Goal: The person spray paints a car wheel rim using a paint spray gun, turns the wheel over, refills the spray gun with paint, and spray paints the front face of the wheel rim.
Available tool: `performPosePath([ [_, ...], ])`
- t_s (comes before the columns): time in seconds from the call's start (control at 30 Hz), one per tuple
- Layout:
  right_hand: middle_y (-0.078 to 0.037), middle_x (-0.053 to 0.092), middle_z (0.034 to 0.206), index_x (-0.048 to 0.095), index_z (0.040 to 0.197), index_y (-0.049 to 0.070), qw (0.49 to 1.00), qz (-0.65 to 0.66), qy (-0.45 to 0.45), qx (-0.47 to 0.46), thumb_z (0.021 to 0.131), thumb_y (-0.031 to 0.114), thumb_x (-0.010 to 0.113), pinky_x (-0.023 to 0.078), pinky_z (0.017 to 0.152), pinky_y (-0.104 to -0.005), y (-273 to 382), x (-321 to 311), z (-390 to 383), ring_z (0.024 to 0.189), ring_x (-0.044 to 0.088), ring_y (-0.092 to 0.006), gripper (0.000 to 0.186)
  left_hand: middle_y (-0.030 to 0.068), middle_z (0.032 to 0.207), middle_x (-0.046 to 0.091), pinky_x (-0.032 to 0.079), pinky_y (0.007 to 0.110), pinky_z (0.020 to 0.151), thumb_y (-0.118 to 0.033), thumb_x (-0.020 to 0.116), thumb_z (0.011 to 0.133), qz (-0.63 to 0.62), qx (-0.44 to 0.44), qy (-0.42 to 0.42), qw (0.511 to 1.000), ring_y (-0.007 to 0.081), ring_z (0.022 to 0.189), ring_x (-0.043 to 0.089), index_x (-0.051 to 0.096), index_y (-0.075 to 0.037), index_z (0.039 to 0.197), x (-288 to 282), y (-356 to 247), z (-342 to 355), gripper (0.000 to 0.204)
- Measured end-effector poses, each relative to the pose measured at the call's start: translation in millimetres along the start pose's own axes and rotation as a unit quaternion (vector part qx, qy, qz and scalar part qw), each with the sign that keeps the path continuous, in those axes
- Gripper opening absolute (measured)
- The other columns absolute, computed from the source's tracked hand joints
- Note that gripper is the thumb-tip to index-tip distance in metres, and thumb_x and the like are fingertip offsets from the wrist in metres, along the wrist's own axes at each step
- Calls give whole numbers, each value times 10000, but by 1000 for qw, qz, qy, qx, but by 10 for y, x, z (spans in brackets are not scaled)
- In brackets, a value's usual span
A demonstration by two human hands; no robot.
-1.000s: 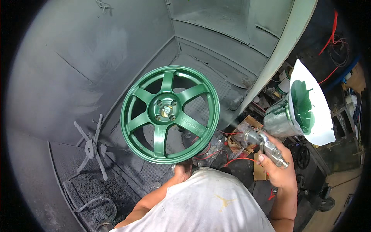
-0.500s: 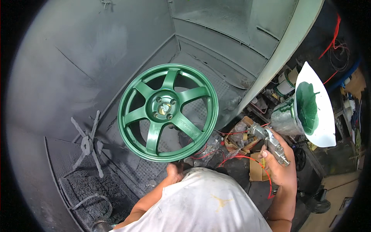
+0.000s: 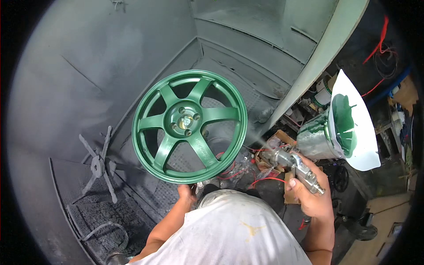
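Note:
A glossy green six-spoke wheel rim [image 3: 203, 152] stands face up in the middle, above the floor. In my right hand [image 3: 311, 192], fingers closed round its grip, is a metal spray gun [image 3: 304, 173] pointed at the rim's right side. Pale mist leaves its nozzle toward the rim. A metal paint cup [image 3: 314, 140] is with the gun, green drips on its side. Round the cup's top sits a white paper cone [image 3: 363, 132] stained green inside. My left hand [image 3: 186, 192] is closed just under the rim's near edge; what it grips is mostly hidden.
Grey booth walls [image 3: 97, 53] rise at left and back. A grey star-shaped stand [image 3: 97, 167] is at left. A red hose [image 3: 269, 179] crosses the floor near a cardboard box [image 3: 280, 137]. Paint cans [image 3: 324, 95] crowd the right, beyond a panel edge [image 3: 324, 57].
The rim has turned clockwise, its lettered spoke swinging toward me. My right hand and the spray gun have shifted slightly left, and mist now shows at the nozzle.

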State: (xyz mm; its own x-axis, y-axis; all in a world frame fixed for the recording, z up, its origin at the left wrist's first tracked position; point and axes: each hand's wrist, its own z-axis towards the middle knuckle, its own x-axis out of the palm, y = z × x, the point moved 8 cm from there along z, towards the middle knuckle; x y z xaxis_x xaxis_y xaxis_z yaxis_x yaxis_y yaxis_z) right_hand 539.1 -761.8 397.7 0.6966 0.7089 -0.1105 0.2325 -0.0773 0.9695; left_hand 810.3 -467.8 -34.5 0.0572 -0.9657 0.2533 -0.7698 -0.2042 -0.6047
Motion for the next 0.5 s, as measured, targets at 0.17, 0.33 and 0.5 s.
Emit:
performPosePath([
  [0.17, -28, 674, 882, 534, 1487, -3, 997, -45, -58, -16, 959, 209, 740, 479, 587, -226, -16, -138, -19, 676, 583, -65, 605, 90, 1009, 712, 587, 431, 715, -201, 603, 1014, 18, 20, -12, 1000, 249, 857, 703, 658, -106, 1060, -87, -300, 98, 119],
  [0.33, -38, 669, 879, 513, 1497, -23, 999, -42, -21, 3, 945, 189, 727, 492, 574, -229, 93, 47, 9, 722, 628, -90, 628, 67, 969, 716, 586, 402, 702, -203, 608, 1011, 77, 15, -14, 997, 240, 830, 711, 657, -104, 1063, -164, -617, 271, 122],
  [0.5, -30, 665, 947, 521, 1496, -18, 996, 38, 61, 49, 945, 149, 718, 500, 634, -227, 241, 397, 49, 842, 649, -98, 608, 65, 1005, 716, 589, 412, 748, -195, 582, 1021, -5, 49, -25, 998, 238, 870, 712, 660, -97, 1127, -450, -879, 647, 164],
])
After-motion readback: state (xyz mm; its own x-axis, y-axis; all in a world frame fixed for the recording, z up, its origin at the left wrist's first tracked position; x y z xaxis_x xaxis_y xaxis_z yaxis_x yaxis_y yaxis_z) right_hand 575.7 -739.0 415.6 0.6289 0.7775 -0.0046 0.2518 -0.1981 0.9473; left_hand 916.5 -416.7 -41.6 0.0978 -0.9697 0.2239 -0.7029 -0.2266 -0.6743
